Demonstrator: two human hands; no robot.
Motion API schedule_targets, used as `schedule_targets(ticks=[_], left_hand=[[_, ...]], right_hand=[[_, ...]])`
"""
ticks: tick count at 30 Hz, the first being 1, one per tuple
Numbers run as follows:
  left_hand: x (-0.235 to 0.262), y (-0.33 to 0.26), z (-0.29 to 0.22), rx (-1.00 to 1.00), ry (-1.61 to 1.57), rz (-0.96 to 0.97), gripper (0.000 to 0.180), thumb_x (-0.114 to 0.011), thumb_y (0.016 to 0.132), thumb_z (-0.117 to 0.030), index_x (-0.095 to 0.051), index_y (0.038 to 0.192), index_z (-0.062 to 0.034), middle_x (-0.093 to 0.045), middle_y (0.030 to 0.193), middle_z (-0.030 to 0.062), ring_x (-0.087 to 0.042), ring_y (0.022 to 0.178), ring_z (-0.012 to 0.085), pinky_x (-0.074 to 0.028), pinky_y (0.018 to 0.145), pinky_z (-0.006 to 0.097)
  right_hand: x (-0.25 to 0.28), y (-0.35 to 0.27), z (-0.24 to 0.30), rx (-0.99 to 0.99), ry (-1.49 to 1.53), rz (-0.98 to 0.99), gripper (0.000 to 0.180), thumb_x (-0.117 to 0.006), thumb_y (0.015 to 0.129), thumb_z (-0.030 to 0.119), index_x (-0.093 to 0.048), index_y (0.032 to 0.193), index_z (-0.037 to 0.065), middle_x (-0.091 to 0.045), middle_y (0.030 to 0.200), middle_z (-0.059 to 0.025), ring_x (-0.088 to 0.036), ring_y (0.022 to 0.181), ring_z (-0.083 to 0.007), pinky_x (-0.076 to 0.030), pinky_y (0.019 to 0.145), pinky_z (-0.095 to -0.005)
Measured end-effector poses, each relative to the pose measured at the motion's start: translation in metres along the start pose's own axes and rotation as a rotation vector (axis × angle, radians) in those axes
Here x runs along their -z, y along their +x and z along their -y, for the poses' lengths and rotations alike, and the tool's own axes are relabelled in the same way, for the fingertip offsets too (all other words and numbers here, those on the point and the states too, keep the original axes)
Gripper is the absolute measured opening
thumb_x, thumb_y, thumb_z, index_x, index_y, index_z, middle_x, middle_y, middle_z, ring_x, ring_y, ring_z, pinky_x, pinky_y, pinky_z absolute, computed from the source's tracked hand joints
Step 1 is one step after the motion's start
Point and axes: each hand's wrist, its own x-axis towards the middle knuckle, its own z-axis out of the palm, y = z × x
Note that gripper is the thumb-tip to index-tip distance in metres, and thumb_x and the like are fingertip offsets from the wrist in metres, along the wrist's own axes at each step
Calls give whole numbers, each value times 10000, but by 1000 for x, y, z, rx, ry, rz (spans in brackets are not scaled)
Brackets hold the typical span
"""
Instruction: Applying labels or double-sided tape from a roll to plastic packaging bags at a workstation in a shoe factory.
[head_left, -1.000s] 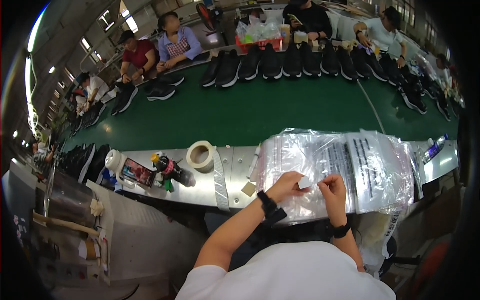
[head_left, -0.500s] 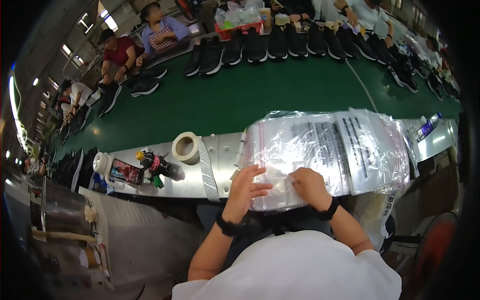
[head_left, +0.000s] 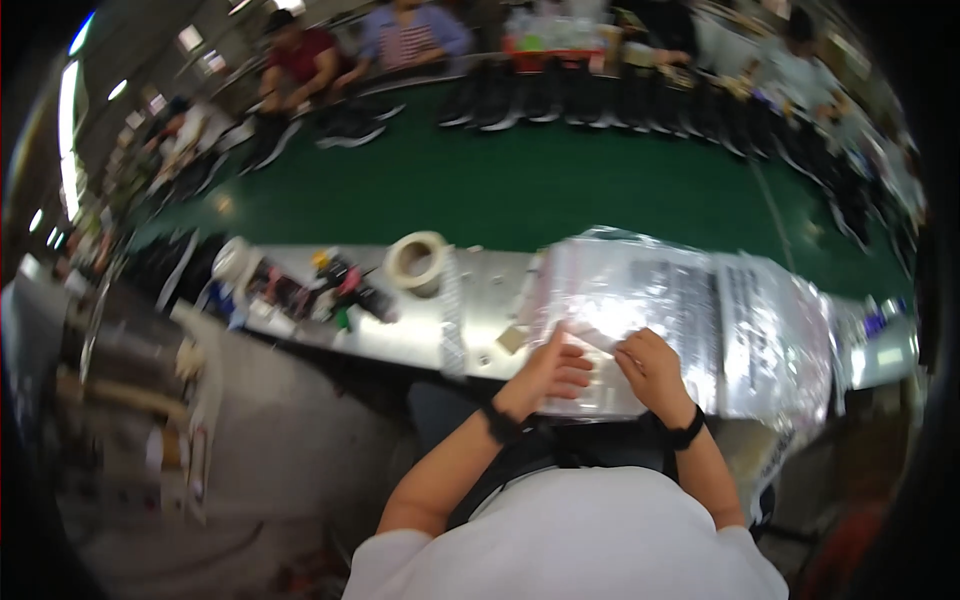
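A stack of clear plastic bags (head_left: 690,300) with printed panels lies on the metal ledge in front of me. Over its near left part, my right hand (head_left: 655,372) pinches one end of a small pale strip (head_left: 595,338), perhaps a label or a piece of tape. My left hand (head_left: 548,375) is beside it at the stack's left edge, fingers apart and thumb up, close to the strip's other end. Blur hides whether the thumb touches it. To the left stands a roll of white tape or labels (head_left: 415,262), with a patterned strip (head_left: 453,315) hanging over the ledge.
Black shoes (head_left: 590,100) line the far side of the green belt (head_left: 500,190), where several people work. On the ledge's left are a phone (head_left: 280,287), a white jug (head_left: 233,262) and a dark bottle (head_left: 345,275). A purple-labelled bottle (head_left: 880,315) lies at the right end.
The view has shifted, so the scene sits further right. My right hand has lifted off the bags with the pale strip showing, and my left hand has turned, thumb up, towards it.
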Motion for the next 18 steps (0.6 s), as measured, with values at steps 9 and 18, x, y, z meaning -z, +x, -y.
schedule_targets(ticks=[9, 18], left_hand=[[5, 18, 17, 11, -19, 26, 213, -562, 782, -233, -575, 788, -20, -576, 676, 80, -585, 537, 149, -476, 448, 239], [7, 26, 32, -77, -35, -111, 370, -541, 861, -384, -493, 680, -65, -438, 531, -4, -394, 394, 86, -303, 351, 217]], right_hand=[[-22, -13, -6, -3, -17, 215, 188, -688, 638, 22, -499, 633, 16, -469, 643, -110, -474, 588, -272, -376, 533, -339], [-10, -4, -20, -334, 421, 210, 95, -572, 783, 46, -510, 713, 29, -447, 649, -1, -437, 595, -97, -356, 539, -236]])
